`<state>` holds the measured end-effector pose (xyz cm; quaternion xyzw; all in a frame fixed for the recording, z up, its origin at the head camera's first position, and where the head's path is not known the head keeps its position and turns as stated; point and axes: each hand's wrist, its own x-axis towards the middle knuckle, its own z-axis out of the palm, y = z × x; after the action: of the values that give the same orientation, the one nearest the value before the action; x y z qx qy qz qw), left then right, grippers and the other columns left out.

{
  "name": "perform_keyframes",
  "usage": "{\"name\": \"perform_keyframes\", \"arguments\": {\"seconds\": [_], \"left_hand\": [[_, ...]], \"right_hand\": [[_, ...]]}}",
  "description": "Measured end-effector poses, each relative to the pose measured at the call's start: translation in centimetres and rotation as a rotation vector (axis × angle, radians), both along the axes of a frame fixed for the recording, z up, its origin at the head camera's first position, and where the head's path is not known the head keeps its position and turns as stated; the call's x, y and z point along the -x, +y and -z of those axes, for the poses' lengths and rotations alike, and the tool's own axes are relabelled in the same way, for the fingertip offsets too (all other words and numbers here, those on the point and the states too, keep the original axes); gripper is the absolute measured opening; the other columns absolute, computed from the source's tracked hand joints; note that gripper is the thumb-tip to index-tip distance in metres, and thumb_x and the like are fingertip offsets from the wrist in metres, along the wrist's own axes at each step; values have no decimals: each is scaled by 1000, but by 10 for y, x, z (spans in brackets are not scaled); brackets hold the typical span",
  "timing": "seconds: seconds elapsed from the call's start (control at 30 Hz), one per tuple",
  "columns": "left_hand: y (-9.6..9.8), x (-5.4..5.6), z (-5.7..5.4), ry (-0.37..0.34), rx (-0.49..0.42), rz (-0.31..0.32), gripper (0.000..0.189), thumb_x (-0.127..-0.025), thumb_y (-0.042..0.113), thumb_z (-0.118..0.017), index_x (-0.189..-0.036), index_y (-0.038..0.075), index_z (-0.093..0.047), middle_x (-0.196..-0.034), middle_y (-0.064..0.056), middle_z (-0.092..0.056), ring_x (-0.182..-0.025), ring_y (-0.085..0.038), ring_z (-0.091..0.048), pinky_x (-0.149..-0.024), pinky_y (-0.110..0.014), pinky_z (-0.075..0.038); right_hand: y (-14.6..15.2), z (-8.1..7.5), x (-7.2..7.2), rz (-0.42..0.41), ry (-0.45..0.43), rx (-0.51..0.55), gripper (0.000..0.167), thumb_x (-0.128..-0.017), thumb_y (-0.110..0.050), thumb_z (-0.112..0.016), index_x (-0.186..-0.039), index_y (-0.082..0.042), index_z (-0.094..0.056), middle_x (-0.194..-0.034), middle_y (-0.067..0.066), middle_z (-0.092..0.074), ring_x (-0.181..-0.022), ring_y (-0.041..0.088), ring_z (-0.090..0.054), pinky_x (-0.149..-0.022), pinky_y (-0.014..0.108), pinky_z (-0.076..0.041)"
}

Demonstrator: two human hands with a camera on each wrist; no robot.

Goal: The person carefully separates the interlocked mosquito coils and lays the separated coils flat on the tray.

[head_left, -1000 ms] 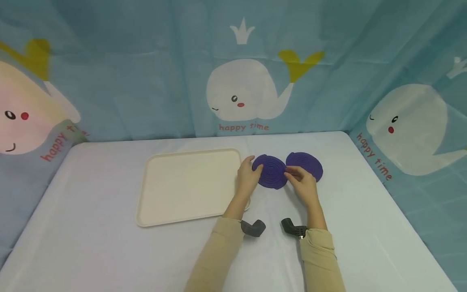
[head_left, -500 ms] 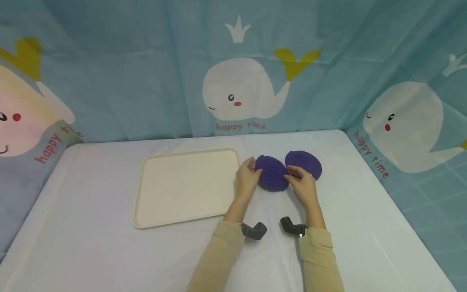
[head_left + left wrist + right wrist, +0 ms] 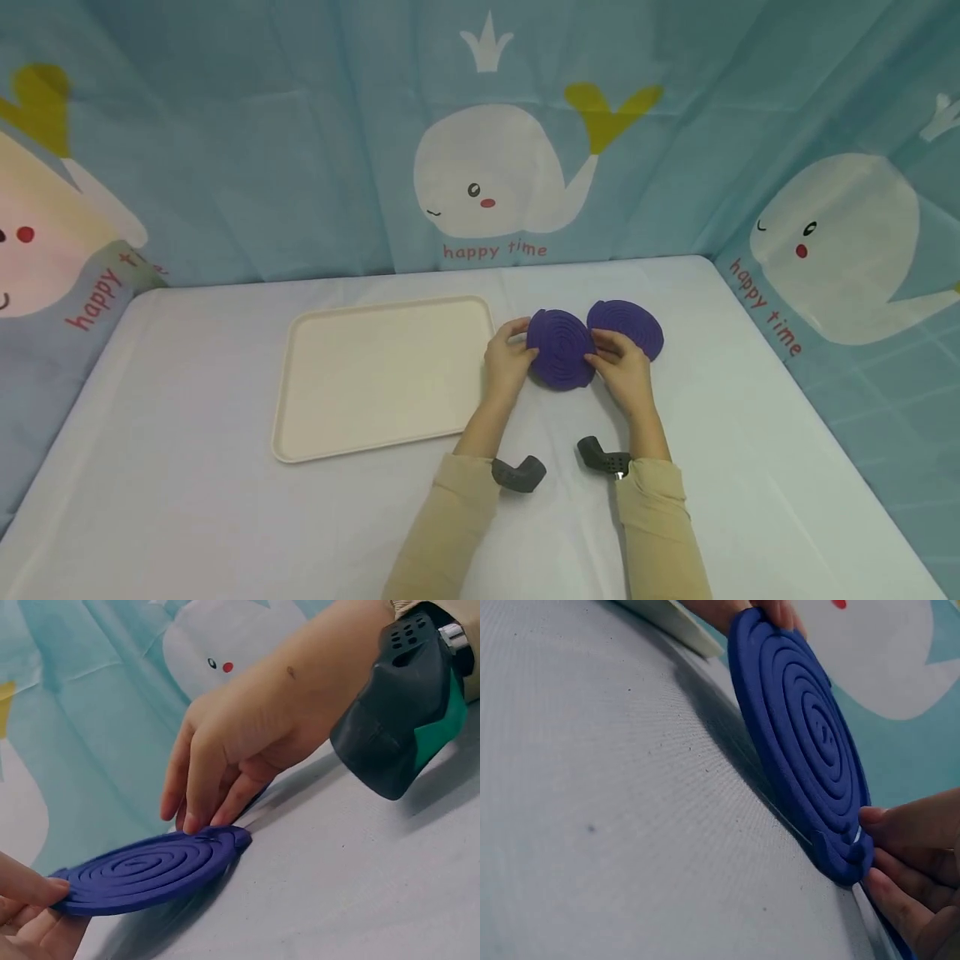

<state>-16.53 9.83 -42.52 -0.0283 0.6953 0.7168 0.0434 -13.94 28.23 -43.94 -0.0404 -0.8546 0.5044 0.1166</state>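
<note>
A flat round purple-blue coil (image 3: 561,350), wound in a spiral like a coaster, is held between both hands just above the white table. My left hand (image 3: 507,364) pinches its left edge, thumb on top and fingers beneath, as the left wrist view shows. At the opposite edge, my right hand (image 3: 624,371) pinches it near the coil's outer end (image 3: 844,855). In both wrist views the coil is tilted, with a shadow under it. Behind the right hand lies a second purple spiral coil (image 3: 633,325), partly covered by that hand.
Left of the hands lies a cream rectangular tray (image 3: 382,375), its right edge partly behind the left wrist. A white cloth covers the table (image 3: 225,517). Blue curtains printed with whales (image 3: 487,171) hang behind and at the sides. Dark devices (image 3: 519,475) are strapped to both wrists.
The held coil has tipped up more toward the camera and shifted slightly right, with both hands still gripping its edges. The head view has shifted a little.
</note>
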Motion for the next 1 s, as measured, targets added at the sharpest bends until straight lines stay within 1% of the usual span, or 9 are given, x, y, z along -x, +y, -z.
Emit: {"name": "perform_keyframes", "arguments": {"seconds": [0.07, 0.17, 0.33, 0.47, 0.57, 0.7, 0.77, 0.87, 1.0], "left_hand": [[-2, 1, 0, -1, -62, 9, 50, -75, -20, -61, -121, 1, -58, -123, -14, -58, -105, -30, -63, -84, -26, -53], [-6, 3, 0, -15, -135, 32, 50, -77, -21, -59, -121, 1, -58, -123, -14, -57, -106, -31, -62, -86, -26, -52], [-10, 3, 0, -23, -160, 56, 48, -78, -19, -58, -121, 2, -59, -122, -13, -58, -106, -30, -61, -89, -28, -51], [-14, 5, -1, 4, -168, 80, 48, -78, -19, -58, -121, 2, -58, -121, -13, -60, -106, -31, -61, -89, -29, -51], [-17, 7, -1, 25, -213, 107, 49, -79, -19, -57, -123, 1, -56, -122, -15, -59, -104, -32, -62, -88, -29, -52], [-19, 8, -1, 30, -265, 130, 48, -80, -19, -55, -124, -1, -55, -123, -17, -59, -102, -29, -62, -88, -28, -52], [-20, 9, 0, 33, -268, 132, 46, -80, -18, -55, -124, -1, -56, -123, -17, -59, -101, -27, -62, -88, -28, -51], [-19, 9, 2, 35, -284, 138, 42, -82, -15, -56, -123, -3, -56, -123, -17, -59, -105, -27, -60, -91, -28, -49], [-19, 8, 4, -10, -291, 163, 39, -86, -6, -60, -124, -1, -55, -123, -15, -59, -113, -25, -57, -97, -28, -45]], "right_hand": [[0, -1, 1, 1, 7, -4, 44, -80, 7, -69, -121, 11, -55, -119, 27, -58, -109, 38, -58, -91, 33, -50], [0, -1, 3, 2, 2, 9, 47, -80, 7, -69, -124, 10, -53, -119, 27, -58, -108, 37, -58, -88, 24, -51], [0, -2, 3, 21, -48, 70, 46, -81, 3, -69, -125, 8, -54, -119, 25, -59, -104, 30, -59, -79, 10, -48], [0, -3, 1, 31, -102, 172, 45, -83, -3, -69, -125, 8, -54, -109, 21, -63, -91, 12, -61, -75, 12, -50], [1, -3, 0, 21, -125, 271, 46, -84, -3, -69, -125, 9, -52, -96, 10, -66, -78, 5, -62, -71, 15, -53], [1, -4, -1, 18, -129, 359, 44, -83, 0, -68, -122, 10, -52, -81, -7, -66, -71, 4, -62, -67, 17, -53], [1, -5, -2, 17, -122, 386, 41, -82, 2, -68, -119, 10, -53, -77, -11, -66, -71, 3, -62, -66, 17, -53], [1, -6, -2, 6, -95, 432, 34, -80, 7, -67, -111, 9, -55, -75, -11, -66, -71, 3, -62, -65, 16, -53], [1, -7, -3, -30, -52, 501, 26, -78, 13, -66, -101, 3, -58, -74, -7, -67, -70, 4, -63, -65, 17, -53]]}}
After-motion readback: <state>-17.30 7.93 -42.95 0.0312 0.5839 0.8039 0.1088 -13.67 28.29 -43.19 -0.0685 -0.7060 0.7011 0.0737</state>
